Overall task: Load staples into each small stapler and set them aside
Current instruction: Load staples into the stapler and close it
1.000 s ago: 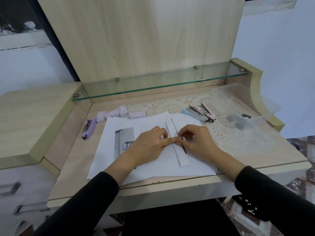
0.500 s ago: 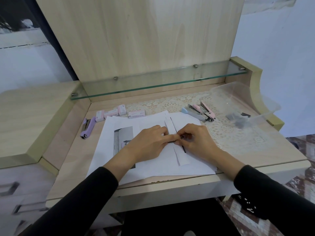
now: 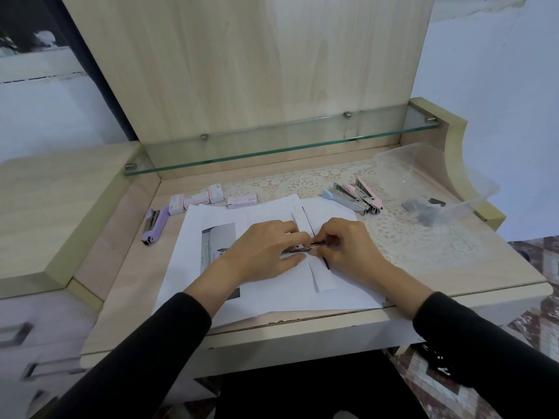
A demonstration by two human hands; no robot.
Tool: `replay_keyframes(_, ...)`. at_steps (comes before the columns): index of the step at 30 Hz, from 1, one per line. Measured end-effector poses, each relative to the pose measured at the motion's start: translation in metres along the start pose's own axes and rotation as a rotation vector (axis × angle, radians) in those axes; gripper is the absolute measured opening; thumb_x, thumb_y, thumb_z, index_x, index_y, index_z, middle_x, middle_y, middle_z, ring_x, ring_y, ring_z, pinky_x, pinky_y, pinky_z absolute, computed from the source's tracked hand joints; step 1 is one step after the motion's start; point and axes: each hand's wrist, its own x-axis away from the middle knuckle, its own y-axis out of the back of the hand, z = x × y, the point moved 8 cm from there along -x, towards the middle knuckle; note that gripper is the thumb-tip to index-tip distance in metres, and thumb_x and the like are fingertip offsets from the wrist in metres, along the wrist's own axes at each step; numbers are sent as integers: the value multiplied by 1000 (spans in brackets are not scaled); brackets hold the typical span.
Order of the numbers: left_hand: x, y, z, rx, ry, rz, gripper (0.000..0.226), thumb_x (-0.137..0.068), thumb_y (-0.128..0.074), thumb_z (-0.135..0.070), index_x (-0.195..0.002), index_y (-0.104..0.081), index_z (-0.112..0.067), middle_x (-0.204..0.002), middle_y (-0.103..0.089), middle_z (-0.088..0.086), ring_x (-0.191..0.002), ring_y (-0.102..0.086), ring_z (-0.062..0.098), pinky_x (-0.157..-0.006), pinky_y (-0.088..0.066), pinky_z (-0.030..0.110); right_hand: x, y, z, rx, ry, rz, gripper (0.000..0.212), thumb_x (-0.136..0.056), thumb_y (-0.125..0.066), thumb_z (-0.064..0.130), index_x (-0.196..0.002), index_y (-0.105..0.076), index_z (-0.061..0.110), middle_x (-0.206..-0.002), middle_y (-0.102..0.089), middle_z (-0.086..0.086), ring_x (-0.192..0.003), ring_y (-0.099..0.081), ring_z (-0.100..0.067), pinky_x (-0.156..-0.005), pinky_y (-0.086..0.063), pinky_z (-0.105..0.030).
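looking down from the head camera, both hands met over the middle of a spread of white paper sheets (image 3: 272,285) on a pale wooden desk (image 3: 121,282). the left hand (image 3: 266,252) lay knuckles-up with its fingers curled over a small stapler (image 3: 298,248) and its thumb stretched along the near side, holding the stapler's body just above the paper. the right hand (image 3: 348,249) pinched the stapler's right end between thumb and bent fingers. only a thin strip of shiny metal showed between the two hands, and the stapler's colour could not be told.

at the right rear a clear plastic tub (image 3: 423,164) sat on a lace doily (image 3: 408,234). it held a few small grey and dark pieces (image 3: 423,208) gathered toward its near side, too blurred to name. just left of the tub, three small staplers (image 3: 357,198), one blue and two pink, lay bunched together on the doily, touching one another, with metal parts showing. along the far edge of the paper stood four pink-and-white staple boxes (image 3: 196,201), three close together and one a little apart to the right. a purple stapler (image 3: 155,225) lay alone on bare desk at the left, well apart from the hands, with metal showing at its far end. a glass shelf (image 3: 272,143) ran across above the back of the desk.
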Motion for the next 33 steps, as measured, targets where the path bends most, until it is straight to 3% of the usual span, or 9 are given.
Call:
replay_keyframes(9, 3, 3, 5, 37, 37, -67, 22, -84, -49, -38, -86, -62, -20, -79, -61, -4, -63, -52, 15, -50, -46, 31, 0, -1, 0, -3, 16, -2, 7, -70, -75, 6, -73, -69, 7, -67, -53, 2, -59, -45, -5, -57, -31, -14)
replay_keyframes(18, 4, 15, 6, 38, 155, -268, 26, -81, -51, -34, -71, -64, -15, -56, -59, -4, -48, -52, 16, -43, -42, 23, -2, -1, 0, -2, 36, -3, 8, -69, -76, 7, -73, -69, 6, -67, -52, 0, -59, -43, -6, -56, -31, -14)
replay_keyframes(22, 7, 15, 10, 96, 291, -295, 21, -74, -52, -33, -67, -64, -17, -57, -63, -8, -49, -54, 9, -46, -42, 20, -1, -1, 0, -1, 37, -8, 9, -69, -76, 7, -72, -68, 6, -68, -53, -2, -59, -43, -9, -56, -31, -16)
replay_keyframes(26, 9, 12, 16, 221, 463, -280, 5, -68, -66, -19, -71, -64, -16, -63, -67, -6, -55, -61, 10, -54, -44, 20, -1, -1, 1, 13, 42, -12, 10, -69, -76, 9, -72, -68, 6, -68, -53, -2, -59, -42, -11, -55, -30, -17)
replay_keyframes(29, 8, 10, 20, 249, 563, -238, 10, -68, -69, -13, -75, -64, -17, -64, -67, -6, -60, -62, 12, -61, -48, 26, -1, -1, 1, 16, 46, -15, 10, -69, -76, 9, -72, -67, 6, -67, -53, -3, -59, -43, -12, -55, -30, -19)
replay_keyframes(33, 11, 11, 20, 263, 639, -265, 13, -68, -68, -14, -70, -61, -24, -59, -62, -11, -61, -61, 10, -60, -45, 23, 0, -2, 2, 12, 53, -10, 10, -70, -76, 8, -71, -66, 6, -68, -53, -4, -59, -42, -9, -55, -31, -20)
